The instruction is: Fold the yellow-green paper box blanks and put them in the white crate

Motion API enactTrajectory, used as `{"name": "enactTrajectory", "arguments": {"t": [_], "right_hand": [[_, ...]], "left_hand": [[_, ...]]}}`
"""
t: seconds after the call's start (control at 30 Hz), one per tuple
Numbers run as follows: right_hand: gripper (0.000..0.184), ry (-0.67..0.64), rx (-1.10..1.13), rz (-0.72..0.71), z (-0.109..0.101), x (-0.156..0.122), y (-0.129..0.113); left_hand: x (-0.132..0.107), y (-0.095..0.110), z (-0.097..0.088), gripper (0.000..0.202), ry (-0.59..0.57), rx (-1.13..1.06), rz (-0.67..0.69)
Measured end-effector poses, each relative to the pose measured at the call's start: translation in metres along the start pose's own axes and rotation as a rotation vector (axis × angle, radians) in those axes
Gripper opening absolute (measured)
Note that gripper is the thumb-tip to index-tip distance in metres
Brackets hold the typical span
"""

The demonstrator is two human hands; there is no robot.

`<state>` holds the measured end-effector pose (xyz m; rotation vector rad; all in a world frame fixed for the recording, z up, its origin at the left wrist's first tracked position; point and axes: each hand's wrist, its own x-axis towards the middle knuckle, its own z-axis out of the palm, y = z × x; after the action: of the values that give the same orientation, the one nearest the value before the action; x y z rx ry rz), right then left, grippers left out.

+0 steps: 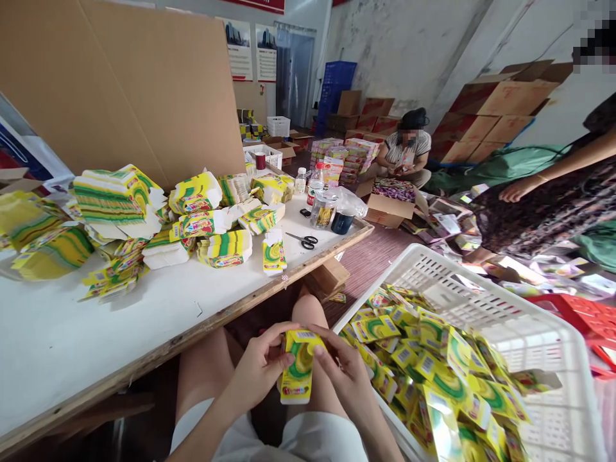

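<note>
In the head view I'm watching the left hand and right hand pinching one box between them, thumbs resting on its printed face, just left of the basket. More boxes are lying heaped inside the basket. Pressing thumbs could be creasing the box; a slackening pinch could be letting it drop beside the basket

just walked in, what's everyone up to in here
The left hand and right hand hold a yellow carton between them, beside the white table. Stacks of similar cartons and scissors lie on the table. On the right, a white basket holds many more yellow cartons. Farther back, another person sits behind an open cardboard box.
</note>
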<state>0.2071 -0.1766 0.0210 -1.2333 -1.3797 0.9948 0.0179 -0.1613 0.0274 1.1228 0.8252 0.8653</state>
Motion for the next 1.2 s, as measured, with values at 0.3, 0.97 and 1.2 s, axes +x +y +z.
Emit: {"name": "enactTrajectory", "arguments": {"t": [0.3, 0.97, 1.2], "right_hand": [[0.027, 0.037, -0.195, 0.092, 0.013, 0.002, 0.004], [0.035, -0.104, -0.126, 0.085, 0.004, 0.001, 0.005], [0.032, 0.076, 0.167, 0.095, 0.007, 0.002, 0.012]], "left_hand": [[-0.003, -0.003, 0.001, 0.050, -0.034, 0.042, 0.017], [0.001, 0.003, -0.003, 0.056, 0.012, -0.059, -0.120], [0.007, -0.005, 0.002, 0.051, 0.007, -0.042, -0.060]]}}
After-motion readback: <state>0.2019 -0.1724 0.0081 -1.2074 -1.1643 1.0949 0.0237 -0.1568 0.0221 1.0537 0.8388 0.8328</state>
